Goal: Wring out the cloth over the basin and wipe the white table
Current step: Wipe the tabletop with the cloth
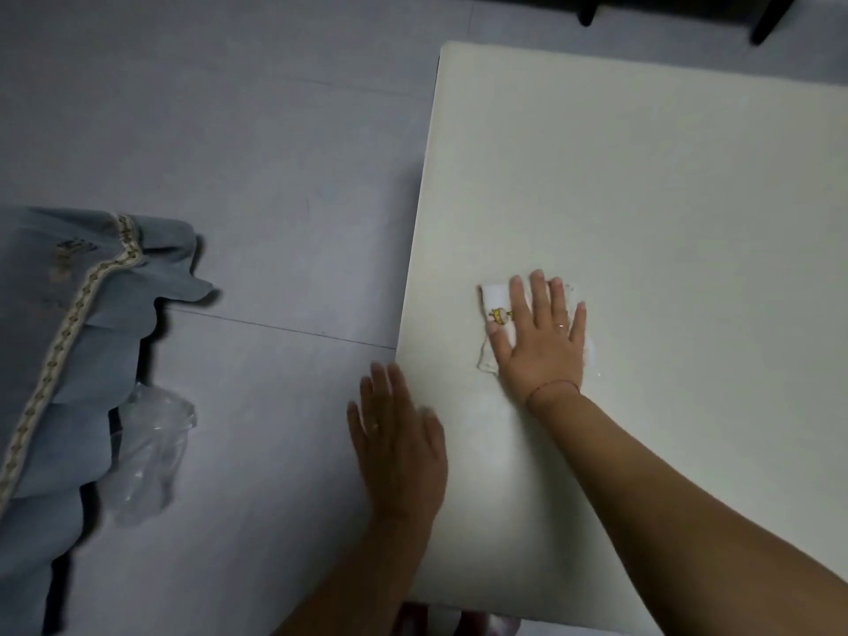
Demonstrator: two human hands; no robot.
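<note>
Nearest to the camera, two bare forearms come in from the lower edge. The left hand (397, 433) is at the left edge of the white desk (642, 199). Its fingers are straight and close together and hold nothing. The thumb side is over the desk and the other fingers are over the floor (275, 176). This hand is a little blurred, so I cannot tell if it touches the desk edge. A ring is on one finger.

A little farther, the right hand (541, 342) lies flat on the white cloth (493, 300), palm down, with the fingers straight and spread a little. It presses the cloth on the desk and does not curl around it. The cloth is in the near left part of the desk, mostly hidden under the hand. It has a small yellow picture beside the thumb. A thin red thread (550, 386) goes around the right wrist.

On the left, over the floor, hangs a blue fabric (69, 337) with a patterned border, and a clear plastic bag (147, 452) lies beside it.

Far at the top, dark furniture legs (587, 11) stand on the floor.
</note>
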